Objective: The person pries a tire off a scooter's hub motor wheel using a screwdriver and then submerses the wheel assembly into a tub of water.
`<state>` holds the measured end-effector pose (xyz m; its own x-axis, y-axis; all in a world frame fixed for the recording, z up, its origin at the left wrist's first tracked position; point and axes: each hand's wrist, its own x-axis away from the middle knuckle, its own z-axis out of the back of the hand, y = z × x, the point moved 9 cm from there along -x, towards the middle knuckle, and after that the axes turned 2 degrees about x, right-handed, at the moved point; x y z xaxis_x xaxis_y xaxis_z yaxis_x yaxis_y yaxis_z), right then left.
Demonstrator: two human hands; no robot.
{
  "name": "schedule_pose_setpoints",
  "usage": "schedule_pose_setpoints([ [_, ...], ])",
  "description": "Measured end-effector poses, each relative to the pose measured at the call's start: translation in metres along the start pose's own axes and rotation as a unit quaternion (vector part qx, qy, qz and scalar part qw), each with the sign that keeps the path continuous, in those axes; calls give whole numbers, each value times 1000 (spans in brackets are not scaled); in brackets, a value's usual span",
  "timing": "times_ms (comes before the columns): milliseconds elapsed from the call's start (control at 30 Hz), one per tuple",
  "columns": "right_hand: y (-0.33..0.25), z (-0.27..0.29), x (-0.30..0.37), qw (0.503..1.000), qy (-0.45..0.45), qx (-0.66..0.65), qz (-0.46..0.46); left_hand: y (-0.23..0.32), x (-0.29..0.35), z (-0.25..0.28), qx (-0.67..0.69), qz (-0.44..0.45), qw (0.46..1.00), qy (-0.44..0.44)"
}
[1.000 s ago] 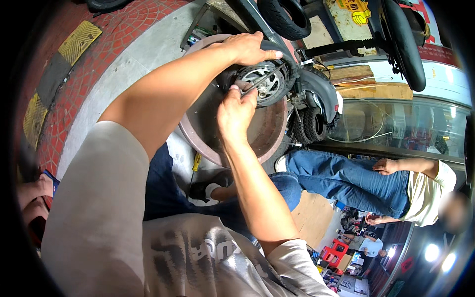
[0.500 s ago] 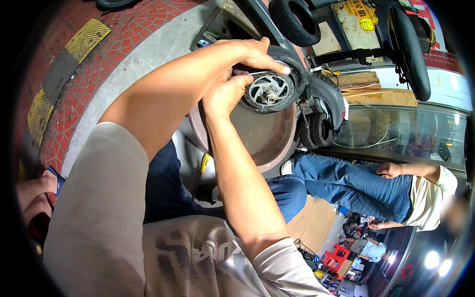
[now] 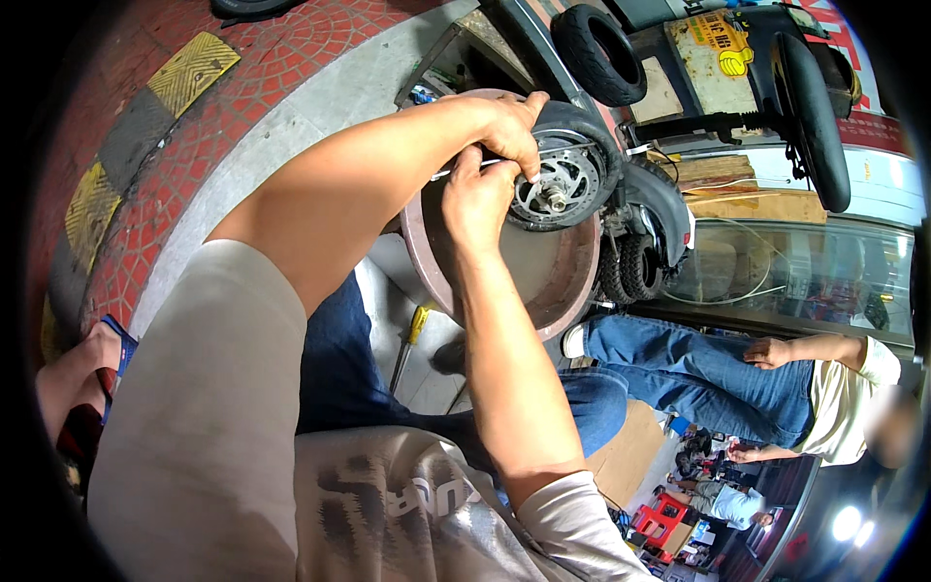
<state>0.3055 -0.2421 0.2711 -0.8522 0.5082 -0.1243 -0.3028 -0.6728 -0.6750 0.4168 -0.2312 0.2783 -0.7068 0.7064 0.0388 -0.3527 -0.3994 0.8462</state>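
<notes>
A small scooter wheel (image 3: 562, 186) with a black tyre (image 3: 572, 121) and a slotted brake disc rests over a round, pinkish-brown basin (image 3: 427, 254) of murky water. Across the wheel lies a thin metal tyre lever (image 3: 444, 175), its near end sticking out left of my hands. My left hand (image 3: 511, 131) reaches over the upper left of the tyre, fingers curled on it, one fingertip at the rim beside the lever. Below it my right hand (image 3: 478, 199) is closed at the lever, thumb up; its grip is partly hidden.
A yellow-handled screwdriver (image 3: 415, 328) lies by my knee, left of the basin. Loose tyres (image 3: 599, 56) and a scooter with a black seat (image 3: 813, 121) stand at the right. A person in jeans (image 3: 693, 373) is close on the right; another person's foot (image 3: 105, 349) shows far left.
My left index finger has drawn back from over the disc to the rim's left edge. The lever's end now shows left of my hands. The whole view has shifted slightly.
</notes>
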Motion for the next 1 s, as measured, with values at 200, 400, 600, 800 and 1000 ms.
schedule_pose_setpoints([
  [200,20,32,18,940,-262,-184,-119,2,1,3,52,-52,997,-14],
  [400,166,168,-45,933,100,-330,-100,1,-7,2,93,-61,994,9],
  [600,180,138,-103,966,56,-244,-65,2,-5,-1,160,-55,985,8],
  [800,175,136,-90,912,26,-375,-163,-5,4,-1,175,-1,984,18],
  [1000,199,136,-60,840,67,-473,-256,-11,15,-15,312,91,943,-77],
])
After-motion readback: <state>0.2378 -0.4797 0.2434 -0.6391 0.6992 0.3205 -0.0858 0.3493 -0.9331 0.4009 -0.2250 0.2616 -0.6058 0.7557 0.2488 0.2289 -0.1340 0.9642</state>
